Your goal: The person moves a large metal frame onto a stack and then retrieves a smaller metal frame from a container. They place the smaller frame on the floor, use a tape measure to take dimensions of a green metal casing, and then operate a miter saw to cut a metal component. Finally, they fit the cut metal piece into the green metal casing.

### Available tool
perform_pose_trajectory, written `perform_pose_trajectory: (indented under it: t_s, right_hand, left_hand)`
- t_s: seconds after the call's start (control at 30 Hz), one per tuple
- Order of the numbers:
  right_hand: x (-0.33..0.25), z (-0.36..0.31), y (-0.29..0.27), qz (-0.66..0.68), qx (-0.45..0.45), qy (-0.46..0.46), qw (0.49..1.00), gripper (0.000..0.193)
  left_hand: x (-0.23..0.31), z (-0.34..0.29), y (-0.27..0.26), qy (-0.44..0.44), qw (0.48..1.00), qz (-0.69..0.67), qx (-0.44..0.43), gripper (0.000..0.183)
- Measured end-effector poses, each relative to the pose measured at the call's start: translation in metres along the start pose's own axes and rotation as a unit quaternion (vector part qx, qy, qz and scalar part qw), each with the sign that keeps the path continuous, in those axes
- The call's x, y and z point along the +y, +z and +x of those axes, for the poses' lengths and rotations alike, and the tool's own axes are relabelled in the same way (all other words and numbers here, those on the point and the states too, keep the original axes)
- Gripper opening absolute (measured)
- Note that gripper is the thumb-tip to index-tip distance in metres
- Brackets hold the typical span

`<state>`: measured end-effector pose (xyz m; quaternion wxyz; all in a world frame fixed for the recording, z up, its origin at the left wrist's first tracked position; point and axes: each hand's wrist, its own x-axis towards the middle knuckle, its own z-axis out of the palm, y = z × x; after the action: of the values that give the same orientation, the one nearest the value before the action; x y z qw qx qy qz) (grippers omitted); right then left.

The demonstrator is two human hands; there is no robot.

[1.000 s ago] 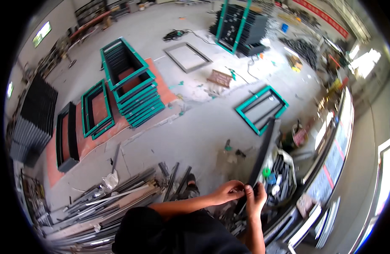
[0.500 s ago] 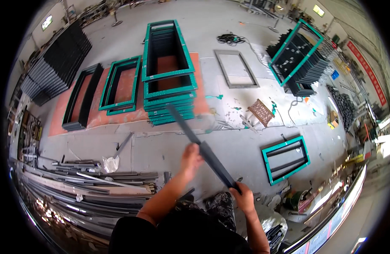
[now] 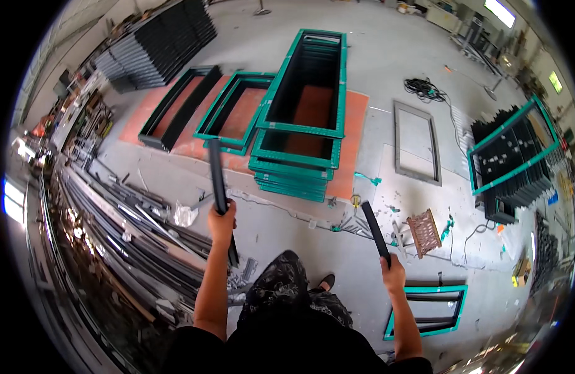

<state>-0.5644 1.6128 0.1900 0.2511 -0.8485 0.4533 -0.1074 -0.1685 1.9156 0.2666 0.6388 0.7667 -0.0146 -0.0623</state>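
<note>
My left hand (image 3: 222, 223) is closed round the middle of a long dark metal bar (image 3: 216, 171), held upright with its lower part reaching below the fist. In my right hand (image 3: 393, 274) is a shorter dark metal bar (image 3: 376, 229), gripped near its lower end and tilted up to the left. The two bars are well apart. Beyond them stands a stack of green-edged dark frames (image 3: 295, 163). A smaller green-edged frame (image 3: 432, 289) lies on the floor by my right forearm, which partly covers it.
Long metal bars (image 3: 122, 218) are piled at the left. More frames (image 3: 228, 140) lie on a reddish mat (image 3: 356, 137). A grey frame (image 3: 418, 176), a brown stool-like piece (image 3: 425, 234) and black cable (image 3: 425, 90) lie to the right, before a leaning green frame (image 3: 512, 149).
The bars, together across both hands before, are now apart, one in each hand. My hands have spread left and right. The view has turned, so the frames appear further right.
</note>
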Motion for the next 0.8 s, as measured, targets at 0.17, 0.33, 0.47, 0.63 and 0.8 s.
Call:
perform_pose_trajectory:
  t_s: [0.17, 0.33, 0.47, 0.63, 0.8]
  right_hand:
    - [-0.086, 0.160, 0.030, -0.008, 0.006, -0.217, 0.976, 0.021]
    - [-0.179, 0.302, 0.095, -0.091, -0.061, -0.244, 0.964, 0.021]
    - [-0.234, 0.428, 0.195, -0.048, -0.073, -0.289, 0.953, 0.023]
    - [-0.270, 0.546, 0.286, -0.033, -0.010, -0.359, 0.933, 0.012]
    - [-0.294, 0.631, 0.354, -0.061, -0.084, -0.374, 0.922, 0.012]
  left_hand:
    - [-0.024, 0.021, 0.051, 0.054, 0.954, 0.294, -0.003, 0.025]
    - [-0.029, 0.116, 0.120, 0.114, 0.938, 0.316, -0.087, 0.037]
    - [-0.052, 0.234, 0.186, 0.186, 0.912, 0.332, -0.154, 0.047]
    - [-0.072, 0.369, 0.278, 0.270, 0.870, 0.343, -0.229, 0.061]
    - [-0.118, 0.474, 0.335, 0.266, 0.830, 0.408, -0.272, 0.066]
